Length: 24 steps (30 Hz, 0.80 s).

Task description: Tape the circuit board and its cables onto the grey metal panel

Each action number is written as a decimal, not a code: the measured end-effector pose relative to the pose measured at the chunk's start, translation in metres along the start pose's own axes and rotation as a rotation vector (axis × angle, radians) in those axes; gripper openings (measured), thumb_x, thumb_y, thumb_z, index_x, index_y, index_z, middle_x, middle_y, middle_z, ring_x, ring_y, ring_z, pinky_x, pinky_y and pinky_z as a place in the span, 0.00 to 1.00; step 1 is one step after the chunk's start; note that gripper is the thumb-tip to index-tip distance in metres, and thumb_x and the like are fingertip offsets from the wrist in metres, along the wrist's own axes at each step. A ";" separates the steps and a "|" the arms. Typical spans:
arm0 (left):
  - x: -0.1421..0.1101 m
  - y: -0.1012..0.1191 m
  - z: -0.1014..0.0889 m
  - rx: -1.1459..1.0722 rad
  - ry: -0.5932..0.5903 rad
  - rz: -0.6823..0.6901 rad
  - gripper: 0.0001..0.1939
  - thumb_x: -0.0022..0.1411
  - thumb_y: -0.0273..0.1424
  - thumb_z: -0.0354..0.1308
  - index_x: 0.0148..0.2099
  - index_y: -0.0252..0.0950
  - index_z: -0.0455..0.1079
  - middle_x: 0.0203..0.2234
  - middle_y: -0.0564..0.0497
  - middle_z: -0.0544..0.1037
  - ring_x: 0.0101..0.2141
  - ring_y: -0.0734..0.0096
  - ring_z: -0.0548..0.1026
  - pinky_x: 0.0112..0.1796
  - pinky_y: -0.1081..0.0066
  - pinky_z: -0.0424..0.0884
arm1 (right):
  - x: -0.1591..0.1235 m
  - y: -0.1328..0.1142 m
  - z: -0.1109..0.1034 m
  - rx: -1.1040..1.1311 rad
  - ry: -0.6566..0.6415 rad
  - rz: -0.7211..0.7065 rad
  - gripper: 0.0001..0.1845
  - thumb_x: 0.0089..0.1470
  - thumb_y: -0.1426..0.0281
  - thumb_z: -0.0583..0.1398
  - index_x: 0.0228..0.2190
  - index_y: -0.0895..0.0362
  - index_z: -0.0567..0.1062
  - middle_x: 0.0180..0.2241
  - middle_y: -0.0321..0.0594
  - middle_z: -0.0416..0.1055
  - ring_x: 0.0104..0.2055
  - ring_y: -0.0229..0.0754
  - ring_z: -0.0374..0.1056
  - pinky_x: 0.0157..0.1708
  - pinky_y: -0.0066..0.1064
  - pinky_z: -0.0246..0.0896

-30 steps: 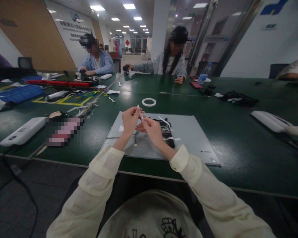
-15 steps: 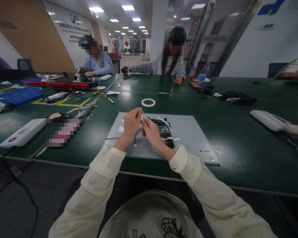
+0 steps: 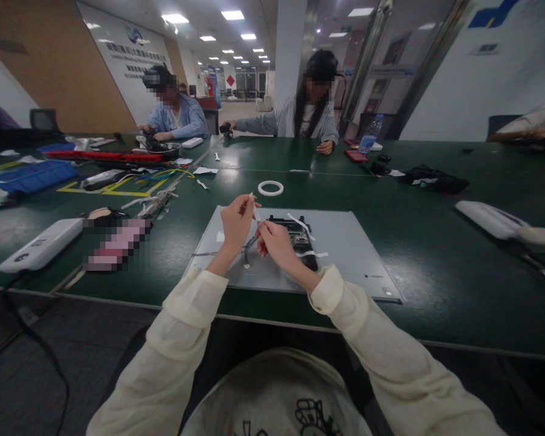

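Both my hands are raised over a grey flat panel [image 3: 354,257]. A short strip of white tape [image 3: 256,211] spans between their fingertips. My left hand [image 3: 236,223] pinches its upper end, and my right hand [image 3: 276,242] grips the lower end with fingers curled. Below them, a grey cable [image 3: 247,253] lies on the panel; whether my right fingers also touch it is hidden. Partly behind my right hand sits a black unit with a circuit board [image 3: 302,241]. White tape strips [image 3: 315,255] cross it.
Beyond the panel lies a white tape roll [image 3: 260,188]. To the left are a pink phone-like item [image 3: 118,245], a white power bank [image 3: 40,245] and a blue tray [image 3: 34,177]. Another white device [image 3: 485,219] is at right. Two people sit across the table.
My left hand has moved slightly up and left, away from the right hand. More of the white tape shows between them. My right hand has barely moved.
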<state>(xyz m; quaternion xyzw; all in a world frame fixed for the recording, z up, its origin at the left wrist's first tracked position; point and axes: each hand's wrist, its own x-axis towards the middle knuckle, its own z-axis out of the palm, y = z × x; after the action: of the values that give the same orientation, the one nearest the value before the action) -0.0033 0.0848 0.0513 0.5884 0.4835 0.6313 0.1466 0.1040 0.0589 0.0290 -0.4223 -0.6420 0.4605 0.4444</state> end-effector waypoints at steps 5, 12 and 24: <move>-0.002 0.001 0.001 -0.082 -0.009 -0.053 0.12 0.60 0.40 0.51 0.36 0.38 0.70 0.24 0.53 0.76 0.23 0.75 0.72 0.28 0.77 0.66 | -0.001 0.000 0.002 0.023 0.010 0.037 0.21 0.57 0.58 0.49 0.19 0.57 0.63 0.11 0.31 0.60 0.11 0.31 0.57 0.11 0.20 0.50; -0.005 0.003 0.001 -0.049 0.015 -0.062 0.13 0.62 0.40 0.49 0.38 0.39 0.70 0.17 0.57 0.70 0.20 0.76 0.71 0.26 0.77 0.65 | -0.005 -0.003 0.003 0.028 0.001 0.009 0.21 0.57 0.57 0.49 0.19 0.57 0.62 0.11 0.31 0.60 0.10 0.30 0.55 0.10 0.20 0.48; 0.002 -0.006 0.004 -0.125 0.036 -0.179 0.10 0.60 0.36 0.51 0.33 0.36 0.70 0.15 0.57 0.69 0.17 0.77 0.68 0.21 0.77 0.62 | -0.005 -0.005 0.004 0.095 -0.061 -0.037 0.23 0.56 0.53 0.48 0.20 0.57 0.63 0.11 0.30 0.59 0.11 0.30 0.54 0.11 0.20 0.49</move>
<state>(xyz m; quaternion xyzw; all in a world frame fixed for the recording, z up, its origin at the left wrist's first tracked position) -0.0022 0.0906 0.0472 0.5213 0.4961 0.6551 0.2302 0.1002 0.0524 0.0326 -0.3747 -0.6402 0.4947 0.4527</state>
